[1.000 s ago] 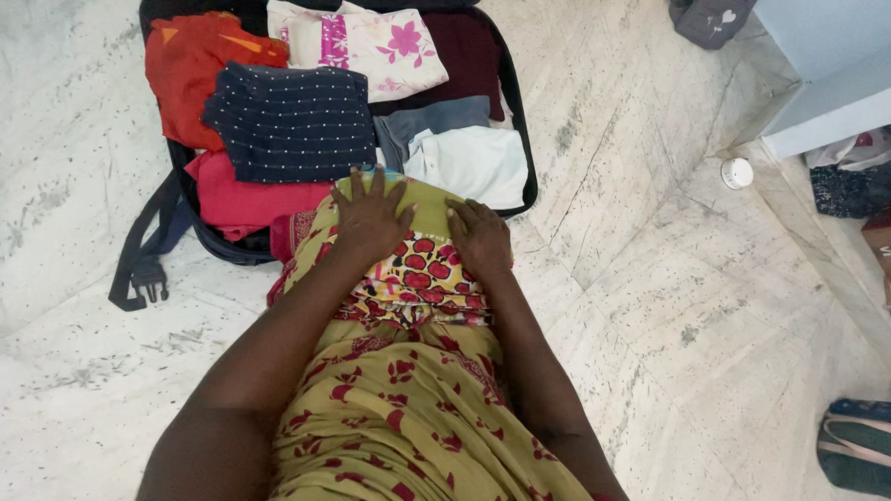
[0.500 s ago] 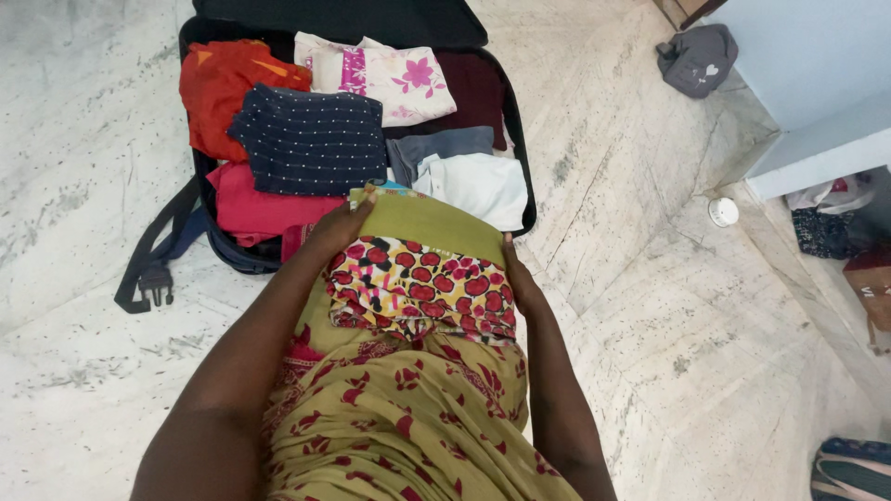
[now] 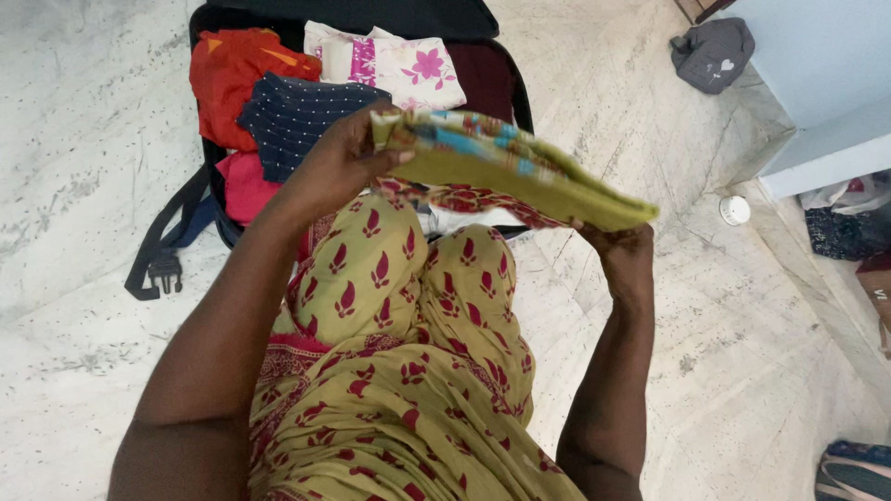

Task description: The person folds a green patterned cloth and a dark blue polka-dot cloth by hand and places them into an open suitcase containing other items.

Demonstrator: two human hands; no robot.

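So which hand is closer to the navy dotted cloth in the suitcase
Left. The left hand grips the folded green cloth at its end, right beside the navy dotted cloth. The right hand holds the far end, out over the floor.

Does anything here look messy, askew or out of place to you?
Mostly tidy. The folded green garment is held level between the left hand and right hand. In the open suitcase, the orange cloth lies crumpled beside neater folds, and a small white lid sits loose on the floor.

Soft matt folded cloth [image 3: 520, 172], woven bag strap [image 3: 167, 232], smooth glossy veined marble floor [image 3: 74, 139].
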